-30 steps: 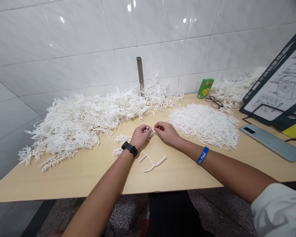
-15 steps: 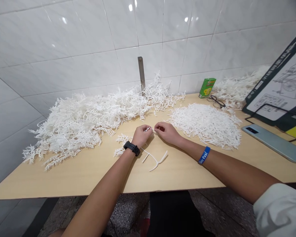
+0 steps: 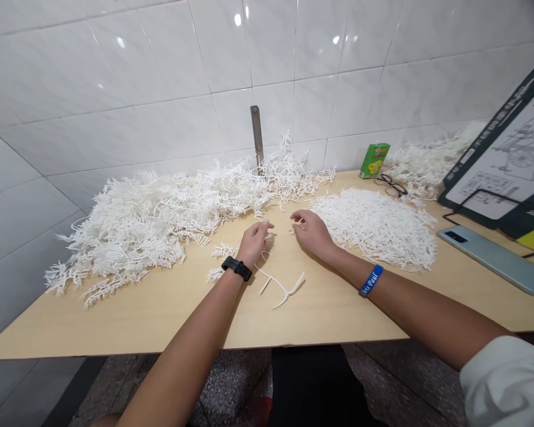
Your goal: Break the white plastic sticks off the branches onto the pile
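Observation:
My left hand (image 3: pixel 254 243), wearing a black watch, is closed around a white branched plastic strand (image 3: pixel 266 274). Its thin stem hangs out below the palm and forks on the table. A short gap to the right, my right hand (image 3: pixel 312 233) hovers with thumb and index finger apart, beside the heap of small white pieces (image 3: pixel 376 228). A tiny white bit near those fingertips is too small to make out. Next to my left wrist lies a small clump of white branched bits (image 3: pixel 222 252), partly hidden by the hand.
A large tangled pile of white branched strands (image 3: pixel 160 219) runs along the tiled wall at the left. At the right are a green box (image 3: pixel 374 160), glasses (image 3: pixel 392 185), a phone (image 3: pixel 493 259) and a leaning printed board (image 3: pixel 511 154). A metal bracket (image 3: pixel 257 136) stands against the wall.
The hands were fingertip to fingertip over the strand; now they are apart. My right hand has drawn to the right and its fingers have parted.

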Demonstrator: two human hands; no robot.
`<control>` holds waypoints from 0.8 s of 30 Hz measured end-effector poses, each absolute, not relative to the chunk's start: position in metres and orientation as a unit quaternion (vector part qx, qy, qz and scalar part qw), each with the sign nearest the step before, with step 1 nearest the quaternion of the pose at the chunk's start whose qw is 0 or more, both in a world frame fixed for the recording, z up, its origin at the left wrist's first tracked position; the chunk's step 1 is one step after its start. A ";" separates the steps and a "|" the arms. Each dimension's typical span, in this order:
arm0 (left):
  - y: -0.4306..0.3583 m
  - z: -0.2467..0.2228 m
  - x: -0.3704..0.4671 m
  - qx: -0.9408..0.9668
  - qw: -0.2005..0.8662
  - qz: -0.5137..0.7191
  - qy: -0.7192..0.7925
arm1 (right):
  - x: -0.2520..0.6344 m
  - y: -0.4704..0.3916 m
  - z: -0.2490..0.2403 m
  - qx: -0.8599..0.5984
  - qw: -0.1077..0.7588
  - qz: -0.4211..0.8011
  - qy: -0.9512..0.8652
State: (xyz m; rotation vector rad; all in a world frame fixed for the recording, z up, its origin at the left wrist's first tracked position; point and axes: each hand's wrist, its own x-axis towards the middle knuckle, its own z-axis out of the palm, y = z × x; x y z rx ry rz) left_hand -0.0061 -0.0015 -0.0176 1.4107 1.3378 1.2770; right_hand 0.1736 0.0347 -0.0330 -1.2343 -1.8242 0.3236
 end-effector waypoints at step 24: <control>-0.001 -0.019 -0.005 0.563 0.458 0.517 0.454 | 0.156 0.012 -0.026 -0.369 0.415 0.256 -0.791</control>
